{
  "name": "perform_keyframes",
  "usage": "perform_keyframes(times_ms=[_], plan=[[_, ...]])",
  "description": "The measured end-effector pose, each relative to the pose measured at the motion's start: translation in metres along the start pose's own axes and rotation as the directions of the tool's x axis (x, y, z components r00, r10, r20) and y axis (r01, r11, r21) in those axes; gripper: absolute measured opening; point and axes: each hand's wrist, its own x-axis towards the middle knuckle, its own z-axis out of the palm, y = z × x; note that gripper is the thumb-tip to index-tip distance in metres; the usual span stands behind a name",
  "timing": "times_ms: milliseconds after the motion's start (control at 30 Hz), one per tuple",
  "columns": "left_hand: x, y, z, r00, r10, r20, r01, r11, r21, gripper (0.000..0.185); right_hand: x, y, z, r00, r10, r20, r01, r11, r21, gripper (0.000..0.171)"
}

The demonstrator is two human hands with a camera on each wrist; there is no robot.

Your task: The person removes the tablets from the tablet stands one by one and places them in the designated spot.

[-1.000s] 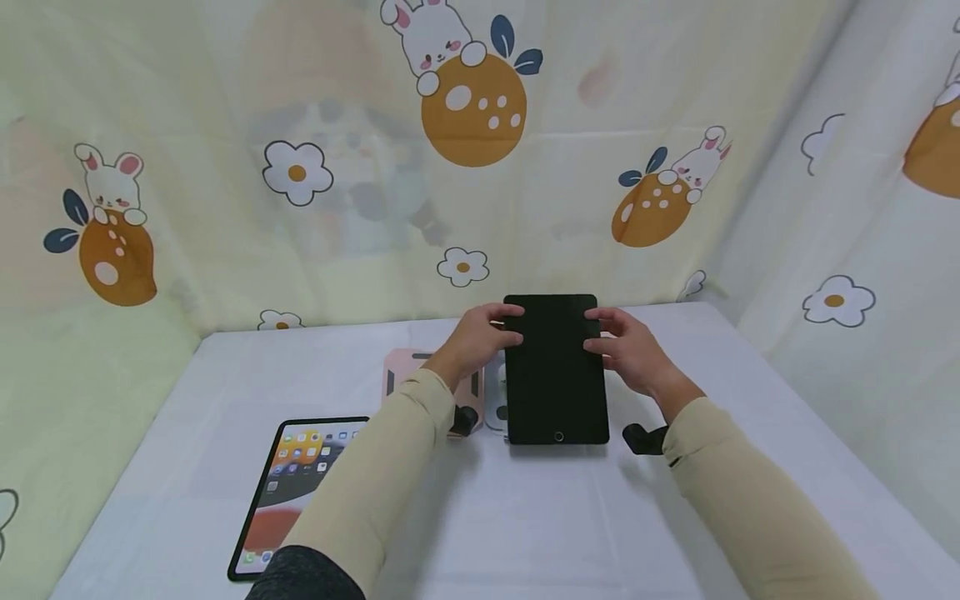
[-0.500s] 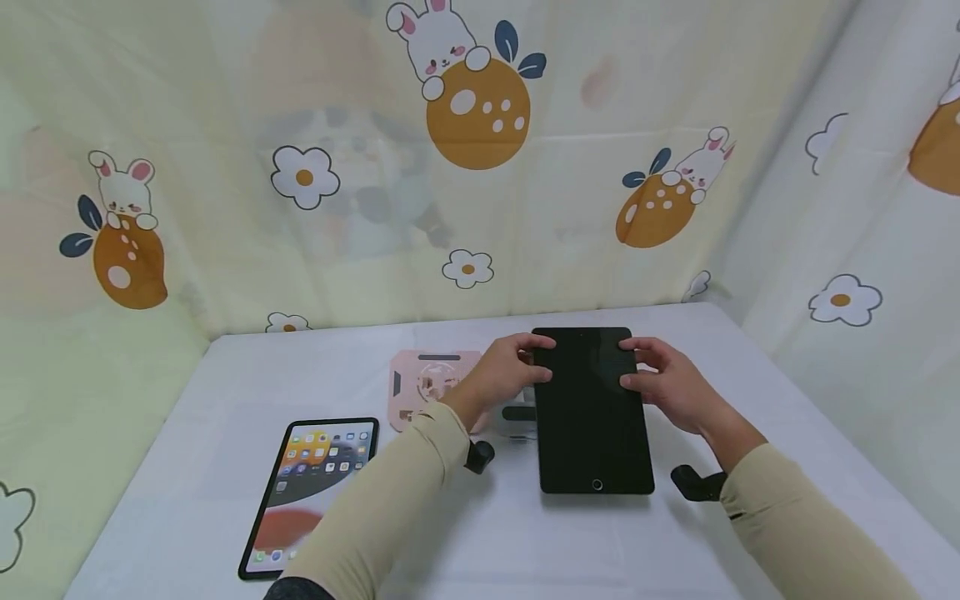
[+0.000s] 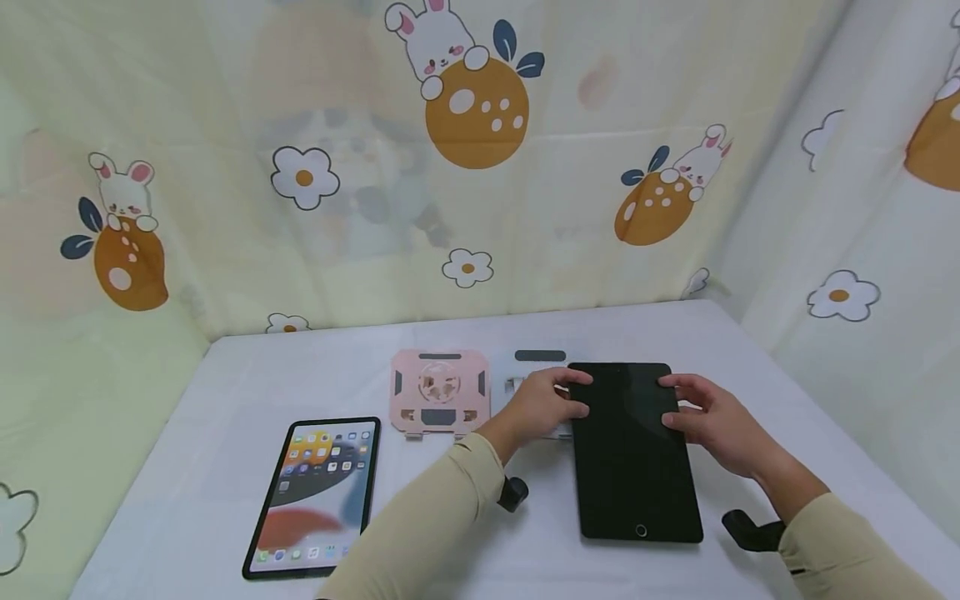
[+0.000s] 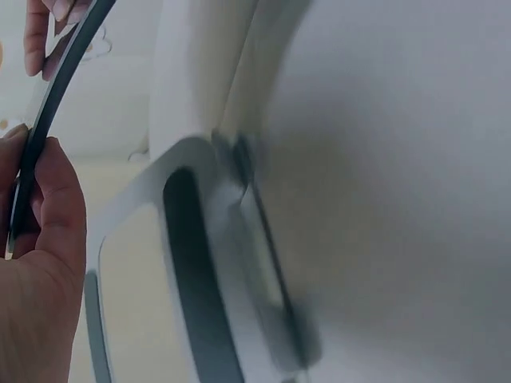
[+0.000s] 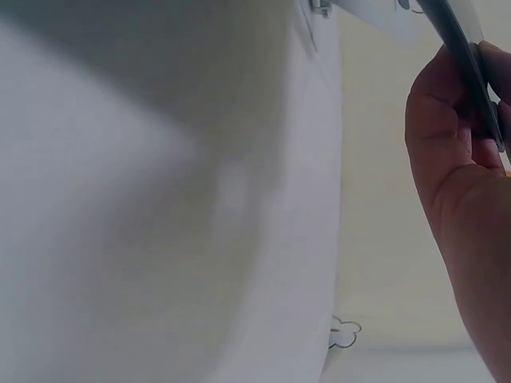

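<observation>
The dark-screened, thin rectangular black tablet (image 3: 633, 450), lower right of centre in the head view, looks stiff, light, smooth-glassed and breakable, so its side edges are the safest hold. The left hand (image 3: 542, 404) and right hand (image 3: 711, 421) pinch its upper edges, thumbs on the glass. Since the earlier frames it has come nearer and rightward, uncovering the white folding stand (image 3: 534, 379) behind.

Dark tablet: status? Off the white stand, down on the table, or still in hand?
Off the stand: the white stand sits bare behind the left hand. In hand: both hands grip the dark tablet by its far edges, right hand opposite. Left: letting go; whether it lies flat on the table is unclear. The lit tablet lies flat; the pink stand is empty.
</observation>
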Motion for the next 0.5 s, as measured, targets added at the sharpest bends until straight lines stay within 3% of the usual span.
perform_keyframes(times_ms=[200, 500], plan=[[-0.004, -0.006, 0.017, 1.0, -0.014, 0.023, 0.015, 0.999, -0.043, 0.034, -0.014, 0.011, -0.004, 1.0, 0.016, 0.015, -0.017, 1.0, 0.013, 0.056], [-0.012, -0.013, 0.03, 0.997, -0.031, 0.07, 0.032, 0.999, -0.009, 0.039, -0.025, 0.026, -0.008, 0.997, 0.068, 0.041, -0.07, 0.997, 0.028, 0.054]])
